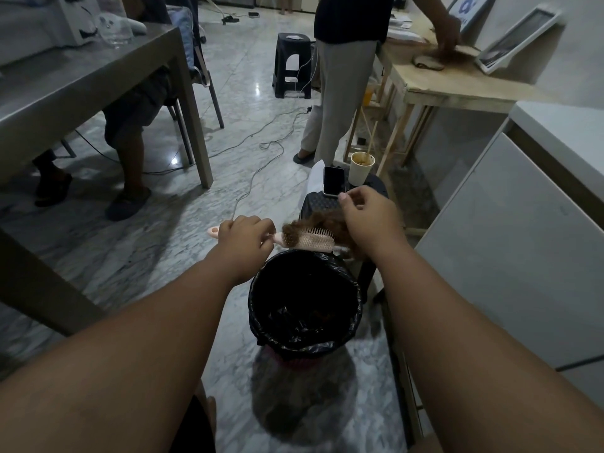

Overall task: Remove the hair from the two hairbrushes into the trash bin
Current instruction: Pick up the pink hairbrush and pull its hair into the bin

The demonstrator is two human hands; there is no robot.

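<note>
My left hand point(245, 235) grips the handle of a pink hairbrush point(310, 240), held level just above the far rim of the trash bin point(261, 299), which is lined with a black bag. A clump of brown hair point(322, 222) clings to the bristles. My right hand point(367, 220) is at the brush's far end, fingers pinched on the hair. Some brown strands lie in the bottom of the bin. I see no second hairbrush.
A black stool point(313, 204) behind the bin carries a phone point(334, 180) and a paper cup point(361, 168). A grey table point(81, 80) with a seated person stands at left. A standing person point(340, 76) works at a wooden bench point(457, 86). White cabinets point(523, 230) are at right. Cables cross the floor.
</note>
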